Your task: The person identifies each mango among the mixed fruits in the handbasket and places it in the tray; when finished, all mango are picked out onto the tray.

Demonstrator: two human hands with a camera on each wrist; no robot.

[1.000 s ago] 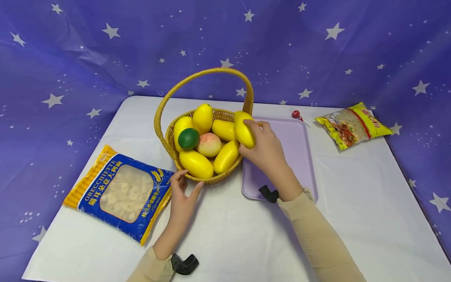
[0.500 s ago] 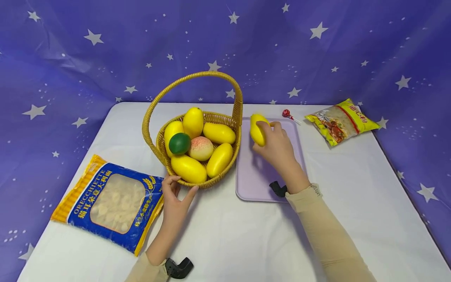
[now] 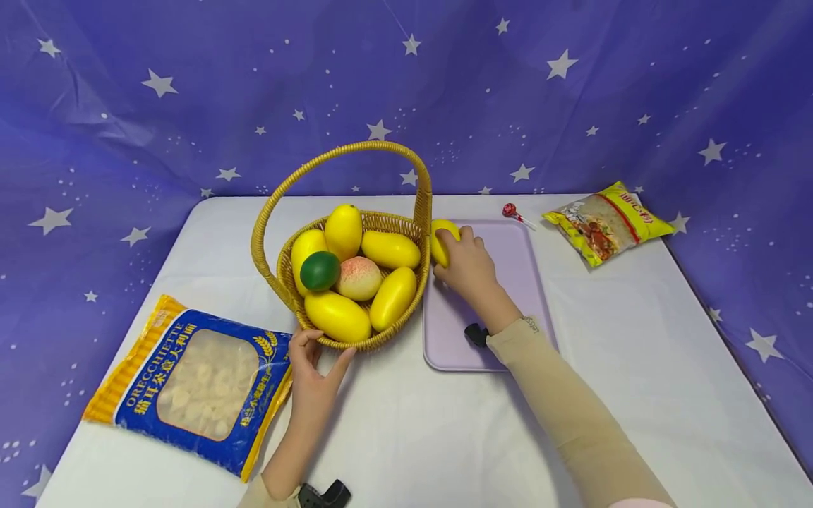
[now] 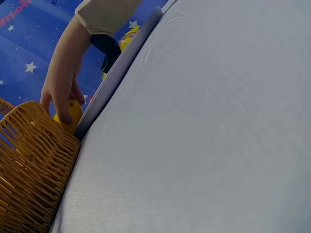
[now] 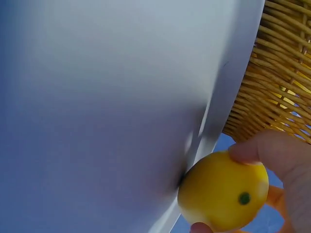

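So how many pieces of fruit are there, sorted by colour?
Yellow: 6, five in the basket and one gripped by the right hand at the tray
Green: 1
Peach-pink: 1
Total: 8

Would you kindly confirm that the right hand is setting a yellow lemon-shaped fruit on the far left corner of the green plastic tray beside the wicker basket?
One detail is off: the tray is pale lilac, not green, as the head view shows. Otherwise yes: the right hand holds the yellow lemon-shaped fruit at that tray's far left corner, right beside the woven wicker basket.
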